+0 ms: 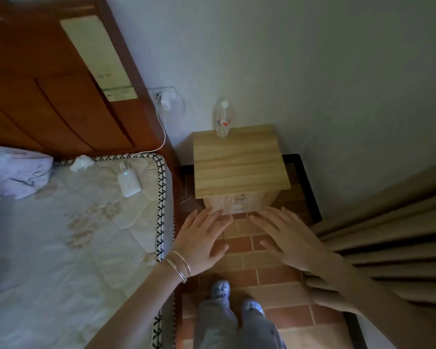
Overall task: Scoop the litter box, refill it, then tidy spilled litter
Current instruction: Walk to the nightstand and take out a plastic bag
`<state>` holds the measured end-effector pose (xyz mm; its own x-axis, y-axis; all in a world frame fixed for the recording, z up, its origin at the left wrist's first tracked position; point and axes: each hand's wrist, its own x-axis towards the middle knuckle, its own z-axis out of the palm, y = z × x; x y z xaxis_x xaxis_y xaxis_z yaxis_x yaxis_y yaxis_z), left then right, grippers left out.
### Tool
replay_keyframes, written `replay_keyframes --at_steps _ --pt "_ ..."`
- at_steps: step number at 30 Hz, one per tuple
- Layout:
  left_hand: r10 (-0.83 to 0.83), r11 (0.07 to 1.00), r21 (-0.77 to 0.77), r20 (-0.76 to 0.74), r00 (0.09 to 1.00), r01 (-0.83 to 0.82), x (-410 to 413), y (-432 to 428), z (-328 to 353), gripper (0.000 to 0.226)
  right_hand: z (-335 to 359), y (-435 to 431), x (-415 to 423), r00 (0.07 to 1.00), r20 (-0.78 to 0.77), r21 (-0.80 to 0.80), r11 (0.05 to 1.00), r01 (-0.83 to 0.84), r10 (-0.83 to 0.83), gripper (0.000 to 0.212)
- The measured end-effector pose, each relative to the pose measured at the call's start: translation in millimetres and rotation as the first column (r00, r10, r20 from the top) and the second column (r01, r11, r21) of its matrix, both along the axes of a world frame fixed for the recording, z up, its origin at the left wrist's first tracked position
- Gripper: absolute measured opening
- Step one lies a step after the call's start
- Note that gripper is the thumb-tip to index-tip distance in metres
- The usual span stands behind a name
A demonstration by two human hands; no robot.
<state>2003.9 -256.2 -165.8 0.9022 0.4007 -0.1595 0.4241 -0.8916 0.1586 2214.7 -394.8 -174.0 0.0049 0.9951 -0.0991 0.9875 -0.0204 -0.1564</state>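
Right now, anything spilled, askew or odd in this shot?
No spill or damage shows. Small oddities: a crumpled tissue and a white charger lie on the bare mattress. No litter box is visible. Both hands, left hand and right hand, are open and empty.

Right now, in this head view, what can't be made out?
- Litter box, scoop, litter: none in view.
- Nightstand front: foreshortened from above; its label is unreadable.
- Bottle label: too small.
- Left hand, right hand: open and empty; contact with the nightstand unclear.
- Floor right: curtain hides it.

No legible text. Markings on the headboard sticker (100, 59) and bottle label (223, 121) are unreadable.
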Motion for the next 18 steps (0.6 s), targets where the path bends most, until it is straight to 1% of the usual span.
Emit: replay_keyframes --at_steps 2,4,5,9,12,18 --pt "0.003 0.998 -0.063 -0.035 0.999 -0.005 11.3 21.4 -28.1 0.059 -27.3 18.5 7.9 0.999 -0.014 -0.033 0.999 0.036 -0.036 0.052" --pt "0.015 0.991 -0.13 -0.035 0.999 -0.02 24.0 41.7 -59.2 0.064 -58.0 36.5 13.3 0.997 -0.032 -0.05 0.996 0.068 -0.069 0.052" --pt "0.016 0.99 -0.137 -0.031 0.999 -0.02 30.2 51.0 -77.1 0.065 -75.0 44.9 15.3 0.995 -0.039 -0.053 0.995 0.086 -0.088 0.052" --pt "-0.024 0.995 -0.101 -0.05 0.998 0.019 52.8 83.8 -160.5 0.056 -156.0 76.3 27.5 0.986 -0.035 -0.045 0.985 0.164 -0.165 0.052" --pt "-0.013 0.998 -0.058 -0.031 0.999 0.012 68.1 104.4 -223.4 0.058 -226.0 93.6 33.9 0.98 -0.03 -0.067 0.979 0.194 -0.197 0.057" --pt "-0.038 0.999 0.019 -0.023 0.999 0.039 92.6 128.3 -338.1 0.06 -378.8 132.7 48.3 0.974 0.056 -0.138 0.965 0.224 -0.219 0.063"
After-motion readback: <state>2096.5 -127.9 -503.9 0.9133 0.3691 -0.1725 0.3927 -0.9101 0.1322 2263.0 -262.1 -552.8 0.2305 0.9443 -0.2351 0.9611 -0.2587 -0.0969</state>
